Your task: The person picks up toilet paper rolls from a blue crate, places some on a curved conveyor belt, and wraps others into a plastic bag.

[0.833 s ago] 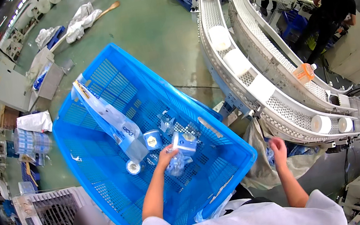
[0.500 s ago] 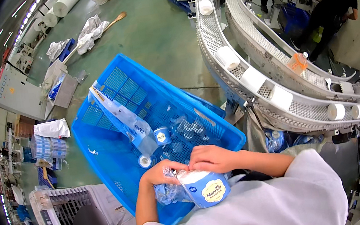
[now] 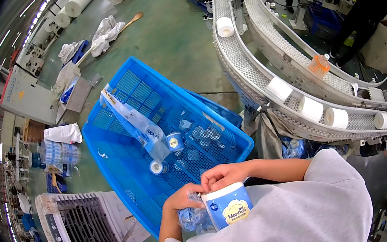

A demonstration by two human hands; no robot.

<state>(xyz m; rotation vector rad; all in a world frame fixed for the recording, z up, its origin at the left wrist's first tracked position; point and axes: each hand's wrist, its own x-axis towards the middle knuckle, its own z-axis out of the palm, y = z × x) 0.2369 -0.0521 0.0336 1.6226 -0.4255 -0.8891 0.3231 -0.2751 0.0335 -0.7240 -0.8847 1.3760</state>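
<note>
Wrapped tissue roll [image 3: 228, 209], white with a blue band, sits upright close against the person's chest, just below the near corner of the blue crate [image 3: 127, 181]. The right hand [image 3: 226, 175] lies over its top, fingers curled together and pinching at the upper edge of the wrap. The left hand [image 3: 184, 200] is beside the roll on its left, fingers closed on a bunch of crinkled clear plastic film [image 3: 193, 218] that hangs between the roll and the crate's near wall.

Inside the crate, well apart from the hands, lie a long clear plastic bag [image 3: 133, 122] and two small wrapped rolls [image 3: 175, 141], with a few loose bits of film on the mesh floor. Right of the crate runs a curved conveyor [image 3: 250, 67] carrying bare white rolls [image 3: 225, 26]; another person [image 3: 367, 10] stands beyond it. A white fan unit [image 3: 87, 227] stands on the floor left of the crate.

By the look of it, the step in hand is working the wrap at the top of the roll, either peeling it or tidying it; which one cannot be told. The next move would call for a firm pinch on the film edge while the other hand steadies the roll against the body.
</note>
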